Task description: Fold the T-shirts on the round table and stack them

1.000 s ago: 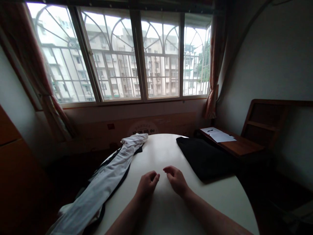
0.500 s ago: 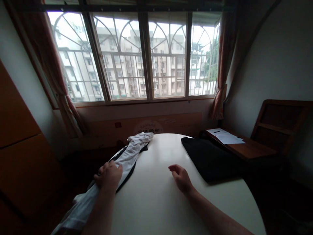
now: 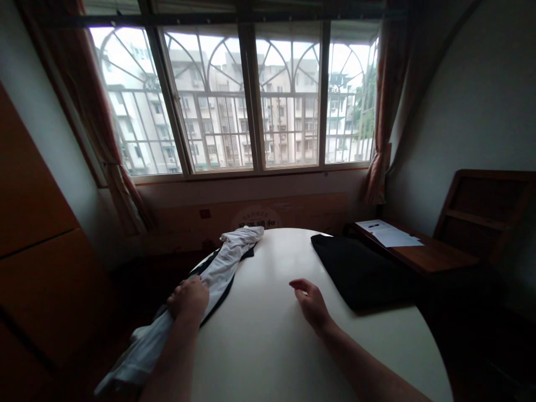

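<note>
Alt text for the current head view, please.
The left hand grips white cloth lying over dark cloth on a round white table; the right hand is empty. Folded black cloth lies at right, papers on a wooden surface beyond, windows behind.

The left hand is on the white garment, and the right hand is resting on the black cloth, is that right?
Not quite: the head view shows the right hand apart from the black cloth, over the white round table. The left hand is indeed on the white garment.
</note>
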A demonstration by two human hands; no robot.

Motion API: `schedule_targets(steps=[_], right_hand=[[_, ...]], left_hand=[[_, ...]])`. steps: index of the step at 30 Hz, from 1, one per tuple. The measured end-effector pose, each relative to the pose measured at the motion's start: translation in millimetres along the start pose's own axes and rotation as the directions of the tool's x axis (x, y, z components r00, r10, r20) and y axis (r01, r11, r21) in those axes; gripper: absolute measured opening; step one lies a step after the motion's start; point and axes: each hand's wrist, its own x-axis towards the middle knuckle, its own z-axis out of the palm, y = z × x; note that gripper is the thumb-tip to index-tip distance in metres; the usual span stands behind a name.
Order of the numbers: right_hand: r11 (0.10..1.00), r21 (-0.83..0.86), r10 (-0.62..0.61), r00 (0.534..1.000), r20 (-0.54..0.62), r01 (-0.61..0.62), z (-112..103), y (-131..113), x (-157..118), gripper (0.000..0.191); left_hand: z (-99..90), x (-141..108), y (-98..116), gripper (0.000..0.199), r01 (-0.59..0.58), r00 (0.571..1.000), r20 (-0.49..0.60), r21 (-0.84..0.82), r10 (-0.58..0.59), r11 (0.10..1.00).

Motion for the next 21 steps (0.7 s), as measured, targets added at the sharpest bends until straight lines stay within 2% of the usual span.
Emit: schedule_targets(steps=[4, 10, 13, 15, 17, 19, 21], right_hand=[[1.000, 0.005, -0.003, 1.000, 0.018, 0.003, 1.4, -3.6, -2.5, 0.027], [1.000, 0.002, -0.010, 0.999, 0.033, 0.010, 1.5, -4.8, -2.1, 0.027], [1.000, 0.014, -0.014, 0.999, 0.047, 0.013, 1.9, -2.0, -0.4, 0.027], [0.999, 0.050, 0.002, 0.998, 0.063, -0.006, 2.9, 1.7, 1.0, 0.028], [0.989, 0.124, 0.070, 0.995, 0.073, -0.079, 3.9, 7.0, 3.5, 0.033], [0.962, 0.208, 0.170, 0.984, 0.054, -0.178, 4.0, 13.1, 8.5, 0.041], [0.933, 0.276, 0.234, 0.972, 0.025, -0.232, 2.6, 18.9, 16.5, 0.051]], left_hand=[[-3.9, 0.9, 5.2, 0.044, -0.022, 1.000, -0.007, -0.004, 0.022, 1.000], [-13.0, -22.2, 33.5, 0.047, -0.168, 0.977, -0.139, -0.028, 0.163, 0.985], [-6.8, -46.3, 58.1, 0.044, -0.313, 0.950, -0.026, -0.162, 0.313, 0.936], [1.3, -65.1, 77.5, 0.040, -0.413, 0.892, 0.049, -0.312, 0.449, 0.856], [8.1, -84.7, 96.3, 0.035, -0.481, 0.804, 0.081, -0.496, 0.589, 0.723], [9.3, -105.3, 110.8, 0.033, -0.443, 0.695, 0.128, -0.699, 0.708, 0.561], [2.9, -127.2, 117.9, 0.031, -0.291, 0.563, 0.185, -0.868, 0.805, 0.402]])
